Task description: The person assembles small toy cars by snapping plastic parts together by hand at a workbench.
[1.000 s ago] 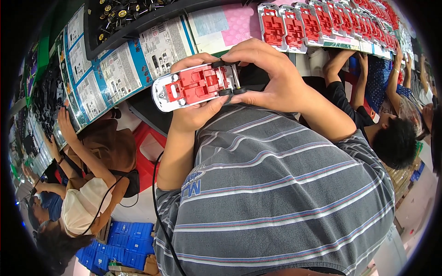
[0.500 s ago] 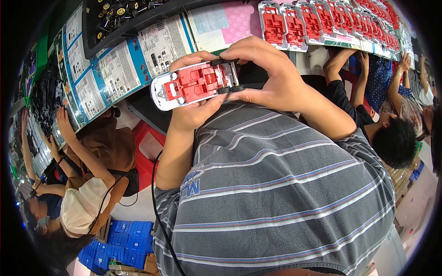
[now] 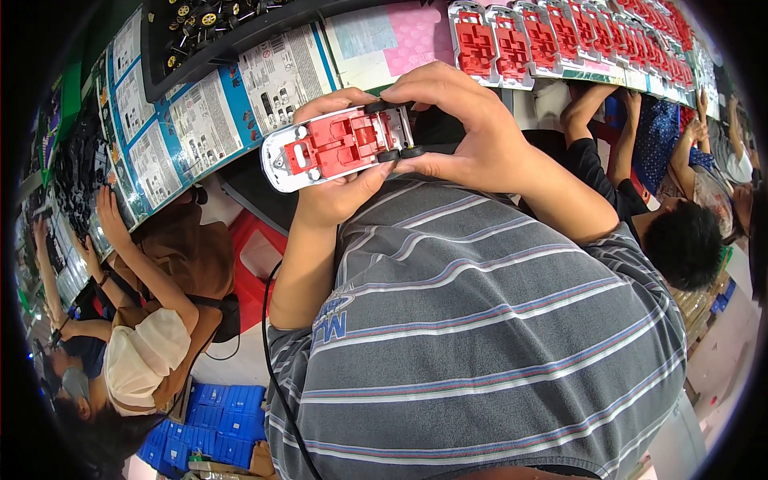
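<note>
A toy car [image 3: 336, 146] with a white shell and a red inner part lies tilted between my hands, its red side facing up. My left hand [image 3: 340, 202] is closed round its edges, thumb on the near side and fingers on the far side. My right hand [image 3: 484, 132] is closed at the car's right end. Its thumb and fingertips press on the black wheels from both sides. A thin metal axle [image 3: 406, 126] shows between those fingers. Whether the axle is seated in the car, I cannot tell.
A black tray [image 3: 232, 52] of small wheels with yellow hubs stands at the far left on a table covered with printed sheets [image 3: 204, 120]. Red-and-white car bodies [image 3: 474, 44] line the far right. Co-workers sit on both sides. Blue bins [image 3: 228, 412] stand at lower left.
My hands and the toy car stay almost where they were, with only a slight shift at the right fingers. Co-workers at the left and right edges have moved their arms a little.
</note>
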A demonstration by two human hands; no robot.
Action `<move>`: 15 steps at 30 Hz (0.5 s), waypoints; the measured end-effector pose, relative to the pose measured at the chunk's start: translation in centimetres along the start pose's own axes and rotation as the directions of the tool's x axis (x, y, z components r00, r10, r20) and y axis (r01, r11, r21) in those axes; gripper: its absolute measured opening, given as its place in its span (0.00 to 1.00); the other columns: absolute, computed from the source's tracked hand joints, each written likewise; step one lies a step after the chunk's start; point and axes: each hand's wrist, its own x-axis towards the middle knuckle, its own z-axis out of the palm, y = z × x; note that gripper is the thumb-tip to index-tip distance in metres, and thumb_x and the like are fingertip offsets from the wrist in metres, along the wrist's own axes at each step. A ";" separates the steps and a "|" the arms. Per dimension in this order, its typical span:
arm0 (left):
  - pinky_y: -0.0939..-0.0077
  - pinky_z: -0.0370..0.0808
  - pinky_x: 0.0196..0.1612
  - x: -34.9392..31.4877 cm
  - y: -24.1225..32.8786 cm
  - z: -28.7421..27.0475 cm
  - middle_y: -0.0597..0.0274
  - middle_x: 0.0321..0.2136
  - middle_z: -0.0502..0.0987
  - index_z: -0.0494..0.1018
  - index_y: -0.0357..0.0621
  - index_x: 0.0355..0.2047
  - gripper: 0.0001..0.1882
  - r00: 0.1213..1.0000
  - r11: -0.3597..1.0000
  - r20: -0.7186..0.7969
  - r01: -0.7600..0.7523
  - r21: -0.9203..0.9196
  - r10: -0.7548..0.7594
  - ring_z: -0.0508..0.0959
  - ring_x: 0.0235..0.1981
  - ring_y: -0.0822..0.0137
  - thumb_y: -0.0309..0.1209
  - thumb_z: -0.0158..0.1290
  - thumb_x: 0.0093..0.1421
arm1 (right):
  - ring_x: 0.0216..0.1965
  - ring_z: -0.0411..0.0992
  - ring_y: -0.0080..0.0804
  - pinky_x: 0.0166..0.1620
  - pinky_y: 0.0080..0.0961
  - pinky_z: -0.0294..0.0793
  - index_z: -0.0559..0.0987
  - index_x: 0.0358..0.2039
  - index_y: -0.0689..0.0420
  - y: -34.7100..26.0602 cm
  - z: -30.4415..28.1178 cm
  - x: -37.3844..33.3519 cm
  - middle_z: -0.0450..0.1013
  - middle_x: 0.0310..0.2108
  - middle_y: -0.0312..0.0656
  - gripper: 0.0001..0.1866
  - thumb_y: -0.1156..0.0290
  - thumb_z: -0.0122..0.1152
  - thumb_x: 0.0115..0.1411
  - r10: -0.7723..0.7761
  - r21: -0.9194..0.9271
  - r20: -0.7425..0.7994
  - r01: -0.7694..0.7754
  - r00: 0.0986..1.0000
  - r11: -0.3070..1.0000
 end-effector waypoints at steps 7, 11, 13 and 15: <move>0.62 0.75 0.58 0.0 -0.2 0.0 0.43 0.56 0.66 0.57 0.40 0.59 0.39 1.000 1.000 -0.008 0.018 -0.015 -0.018 0.73 0.57 0.57 0.21 0.67 0.50 | 0.51 0.75 0.45 0.53 0.35 0.76 0.77 0.55 0.58 0.2 -0.1 0.0 0.75 0.49 0.47 0.35 0.70 0.80 0.44 0.005 -0.028 -0.006 -0.005 1.000 1.000; 0.62 0.75 0.59 0.3 -0.5 0.0 0.45 0.57 0.66 0.57 0.41 0.59 0.40 0.998 0.989 -0.018 0.051 -0.137 -0.054 0.72 0.57 0.58 0.17 0.66 0.48 | 0.50 0.75 0.42 0.50 0.32 0.76 0.78 0.52 0.59 0.2 -2.3 0.3 0.75 0.49 0.46 0.32 0.66 0.81 0.46 -0.013 -0.046 -0.034 0.012 0.999 0.999; 0.62 0.75 0.60 -0.1 -0.3 -0.1 0.45 0.58 0.65 0.57 0.40 0.59 0.39 0.990 0.979 -0.051 0.120 -0.162 -0.129 0.72 0.57 0.59 0.13 0.63 0.48 | 0.53 0.72 0.35 0.51 0.29 0.74 0.76 0.55 0.64 0.8 -5.5 0.5 0.73 0.54 0.46 0.33 0.70 0.79 0.49 0.007 -0.128 -0.066 -0.015 0.998 0.992; 0.63 0.75 0.60 -0.3 -0.3 -0.2 0.46 0.58 0.65 0.57 0.40 0.59 0.39 0.988 0.982 -0.061 0.132 -0.136 -0.141 0.72 0.57 0.61 0.13 0.62 0.49 | 0.50 0.73 0.28 0.51 0.26 0.74 0.75 0.57 0.63 2.4 -8.5 1.2 0.73 0.51 0.42 0.28 0.74 0.73 0.56 0.087 -0.065 -0.267 -0.108 0.960 0.992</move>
